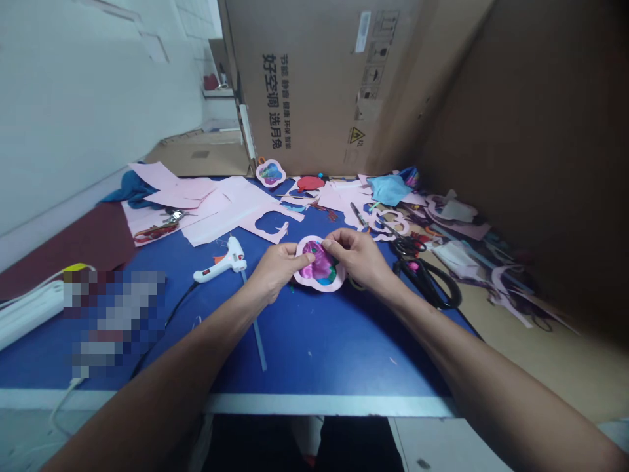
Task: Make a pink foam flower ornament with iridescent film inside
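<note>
In hand: we work with both hands on a flower-shaped, pale pink paper frame (319,286) filled with glossy magenta film (317,262), at twelve o'clock on the blue tabletop (314,347).
Left grip: narrow, our left hand (278,270) curled on the frame's left side, holding it.
Right grip: narrow, the fingertips of our right hand (356,257) pinching at the film's upper edge, with the frame held between the hands.
Nine o'clock from the frame: a white hot-glue gun (226,261), lying on its side, with a translucent glue stick (255,334) nearer us.
Three o'clock from the frame: black-handled scissors (422,282), just beside our right wrist.
Twelve o'clock from the frame: a cut pale pink paper sheet (268,223) and, farther off, a similar frame with colourful film (270,173), propped against a brown cardboard box (314,85).
</note>
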Motion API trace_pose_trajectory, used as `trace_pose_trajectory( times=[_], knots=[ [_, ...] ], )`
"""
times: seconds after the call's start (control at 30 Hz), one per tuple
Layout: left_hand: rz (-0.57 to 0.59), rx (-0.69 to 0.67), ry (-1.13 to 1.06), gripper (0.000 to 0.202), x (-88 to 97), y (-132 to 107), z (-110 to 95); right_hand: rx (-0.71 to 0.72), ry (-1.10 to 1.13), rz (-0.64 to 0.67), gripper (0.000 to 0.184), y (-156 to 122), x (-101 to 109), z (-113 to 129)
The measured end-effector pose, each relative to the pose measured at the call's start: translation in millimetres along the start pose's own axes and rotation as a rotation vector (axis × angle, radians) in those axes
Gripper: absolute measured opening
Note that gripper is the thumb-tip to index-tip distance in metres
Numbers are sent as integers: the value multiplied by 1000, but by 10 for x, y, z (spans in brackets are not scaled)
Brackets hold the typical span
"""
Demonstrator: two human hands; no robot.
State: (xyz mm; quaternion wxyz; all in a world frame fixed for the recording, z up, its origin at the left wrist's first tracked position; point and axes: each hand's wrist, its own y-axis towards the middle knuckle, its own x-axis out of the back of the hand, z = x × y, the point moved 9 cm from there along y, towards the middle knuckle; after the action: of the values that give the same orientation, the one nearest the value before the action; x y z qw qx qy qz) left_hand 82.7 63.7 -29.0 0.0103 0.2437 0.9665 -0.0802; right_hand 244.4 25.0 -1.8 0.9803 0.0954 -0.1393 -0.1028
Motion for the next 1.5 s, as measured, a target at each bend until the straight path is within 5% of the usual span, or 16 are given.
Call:
trace_pose_trajectory(
  times=[0.8, 1.2, 1.5],
  knots=[
    [-14, -12, -61, 43, 18, 30, 51, 1, 57, 11, 29, -16, -28, 28],
    [-28, -125, -28, 29, 67, 40, -58, 79, -13, 153, 32, -67, -181, 128],
    [-95, -109, -17, 21, 121, 22, -76, -82, 155, 158, 44, -20, -32, 77]
  ],
)
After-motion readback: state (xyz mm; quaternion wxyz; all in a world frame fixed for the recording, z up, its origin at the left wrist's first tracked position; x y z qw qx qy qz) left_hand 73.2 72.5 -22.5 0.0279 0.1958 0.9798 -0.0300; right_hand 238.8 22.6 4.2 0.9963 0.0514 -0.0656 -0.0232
